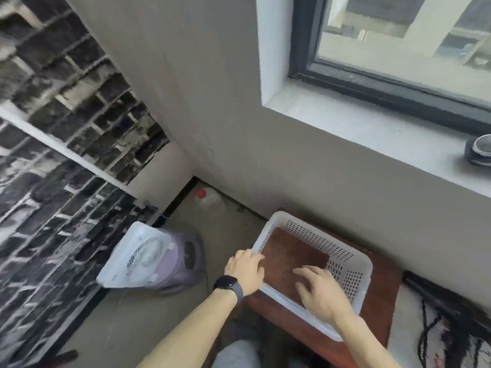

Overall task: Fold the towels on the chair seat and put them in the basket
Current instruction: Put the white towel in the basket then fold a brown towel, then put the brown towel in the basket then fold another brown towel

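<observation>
The folded brown towel (292,257) lies flat on the floor of the white basket (353,264), which rests on the reddish chair seat (380,306). The left hand (245,270) sits at the basket's near-left rim, fingers loosely spread on the towel's edge, gripping nothing. The right hand (322,290) presses palm-down on the towel, fingers spread. The step appears to be seating the towel: press evenly, smooth toward the corners, then lift both hands straight up so the fold remains undisturbed.

My hands (287,280) reach in through the basket's (353,257) open top; right of the towel (289,257) its floor looks bare, walls closing every side.
</observation>
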Action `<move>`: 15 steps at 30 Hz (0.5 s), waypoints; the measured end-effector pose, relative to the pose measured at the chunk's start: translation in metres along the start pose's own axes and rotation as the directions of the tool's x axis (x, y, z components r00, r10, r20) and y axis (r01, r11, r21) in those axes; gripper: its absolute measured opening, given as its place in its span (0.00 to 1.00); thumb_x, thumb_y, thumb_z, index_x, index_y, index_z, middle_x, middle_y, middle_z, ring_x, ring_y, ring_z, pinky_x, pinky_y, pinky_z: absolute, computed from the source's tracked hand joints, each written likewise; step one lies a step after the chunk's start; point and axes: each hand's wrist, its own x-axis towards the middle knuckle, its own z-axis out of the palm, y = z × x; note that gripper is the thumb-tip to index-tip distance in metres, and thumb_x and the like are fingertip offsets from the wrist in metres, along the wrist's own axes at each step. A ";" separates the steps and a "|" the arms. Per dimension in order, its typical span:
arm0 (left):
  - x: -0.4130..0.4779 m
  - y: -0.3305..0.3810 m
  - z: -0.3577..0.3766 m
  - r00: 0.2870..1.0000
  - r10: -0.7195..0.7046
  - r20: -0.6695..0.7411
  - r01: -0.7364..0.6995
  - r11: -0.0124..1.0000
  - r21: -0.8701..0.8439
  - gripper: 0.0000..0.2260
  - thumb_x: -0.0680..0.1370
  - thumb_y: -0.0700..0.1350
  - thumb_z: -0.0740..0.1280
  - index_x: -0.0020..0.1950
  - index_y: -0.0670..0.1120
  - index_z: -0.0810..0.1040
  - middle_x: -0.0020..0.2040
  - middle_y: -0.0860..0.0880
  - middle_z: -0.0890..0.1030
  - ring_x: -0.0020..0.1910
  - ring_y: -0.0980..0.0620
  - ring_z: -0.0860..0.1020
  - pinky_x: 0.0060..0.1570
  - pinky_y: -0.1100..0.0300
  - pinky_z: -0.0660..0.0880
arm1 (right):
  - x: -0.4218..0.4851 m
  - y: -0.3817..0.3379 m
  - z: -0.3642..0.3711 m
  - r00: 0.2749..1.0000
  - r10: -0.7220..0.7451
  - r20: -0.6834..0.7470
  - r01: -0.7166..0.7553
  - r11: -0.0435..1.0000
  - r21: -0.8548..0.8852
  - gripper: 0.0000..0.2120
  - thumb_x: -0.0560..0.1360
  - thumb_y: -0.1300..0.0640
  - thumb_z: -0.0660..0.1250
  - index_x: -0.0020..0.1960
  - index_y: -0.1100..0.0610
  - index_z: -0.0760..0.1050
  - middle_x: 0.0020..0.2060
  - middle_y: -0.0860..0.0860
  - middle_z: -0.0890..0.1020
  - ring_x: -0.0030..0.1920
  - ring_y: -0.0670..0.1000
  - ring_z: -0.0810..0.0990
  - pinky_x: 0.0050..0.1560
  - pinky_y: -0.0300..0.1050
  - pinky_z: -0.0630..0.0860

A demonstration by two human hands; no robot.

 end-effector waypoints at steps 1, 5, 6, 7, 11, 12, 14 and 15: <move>-0.015 -0.007 -0.002 0.997 -0.067 -0.040 0.064 0.995 -0.073 0.18 0.79 0.52 0.58 0.69 0.56 0.73 0.71 0.53 0.71 0.68 0.46 0.70 0.66 0.52 0.67 | -0.005 -0.012 -0.007 0.997 -0.075 -0.006 0.075 0.997 -0.008 0.18 0.80 0.47 0.59 0.69 0.42 0.73 0.71 0.43 0.73 0.73 0.49 0.67 0.71 0.45 0.65; -0.091 -0.047 -0.003 0.917 -0.344 -0.201 0.246 0.886 -0.393 0.15 0.79 0.50 0.62 0.66 0.55 0.76 0.67 0.54 0.74 0.65 0.49 0.73 0.65 0.58 0.67 | -0.020 -0.082 -0.028 0.913 -0.407 -0.017 0.404 0.911 -0.084 0.13 0.79 0.50 0.63 0.62 0.45 0.80 0.63 0.42 0.78 0.68 0.48 0.72 0.67 0.39 0.66; -0.114 -0.060 -0.004 0.884 -0.410 -0.226 0.272 0.843 -0.463 0.15 0.79 0.48 0.63 0.66 0.53 0.77 0.67 0.52 0.75 0.65 0.49 0.73 0.65 0.59 0.67 | -0.023 -0.103 -0.030 0.882 -0.472 -0.011 0.468 0.877 -0.107 0.13 0.79 0.50 0.64 0.62 0.45 0.80 0.63 0.42 0.79 0.67 0.49 0.73 0.68 0.39 0.66; -0.138 -0.073 -0.006 0.847 -0.473 -0.242 0.294 0.796 -0.529 0.15 0.79 0.46 0.64 0.65 0.51 0.78 0.66 0.50 0.77 0.65 0.49 0.74 0.65 0.60 0.66 | -0.028 -0.127 -0.030 0.847 -0.532 0.002 0.528 0.840 -0.121 0.14 0.79 0.49 0.64 0.63 0.44 0.80 0.64 0.42 0.79 0.67 0.49 0.73 0.67 0.38 0.66; -0.251 -0.128 -0.011 0.608 -0.734 -0.302 0.350 0.590 -0.728 0.14 0.78 0.44 0.65 0.64 0.47 0.79 0.62 0.48 0.79 0.62 0.47 0.76 0.61 0.61 0.69 | -0.054 -0.236 -0.012 0.645 -0.757 0.104 0.763 0.635 -0.120 0.13 0.77 0.49 0.64 0.59 0.44 0.80 0.57 0.41 0.81 0.59 0.50 0.78 0.60 0.37 0.71; -0.282 -0.141 -0.009 0.530 -0.787 -0.316 0.351 0.543 -0.763 0.14 0.78 0.44 0.65 0.64 0.49 0.79 0.62 0.48 0.79 0.60 0.47 0.78 0.59 0.60 0.72 | -0.064 -0.266 -0.003 0.589 -0.797 0.132 0.808 0.578 -0.118 0.12 0.76 0.50 0.65 0.59 0.45 0.80 0.56 0.41 0.82 0.57 0.51 0.79 0.58 0.37 0.71; -0.350 -0.163 -0.006 0.367 -0.875 -0.315 0.371 0.448 -0.813 0.15 0.78 0.47 0.66 0.64 0.52 0.79 0.61 0.50 0.80 0.59 0.47 0.78 0.57 0.58 0.74 | -0.094 -0.326 0.017 0.466 -0.861 0.201 0.884 0.448 -0.133 0.12 0.77 0.53 0.66 0.60 0.47 0.80 0.57 0.43 0.82 0.57 0.52 0.78 0.55 0.37 0.70; -0.385 -0.175 0.000 0.284 -0.905 -0.315 0.381 0.408 -0.830 0.15 0.78 0.48 0.66 0.64 0.53 0.79 0.60 0.50 0.81 0.58 0.47 0.79 0.57 0.57 0.74 | -0.109 -0.353 0.030 0.402 -0.884 0.239 0.915 0.379 -0.135 0.13 0.78 0.53 0.65 0.61 0.48 0.80 0.58 0.44 0.82 0.58 0.52 0.78 0.54 0.38 0.70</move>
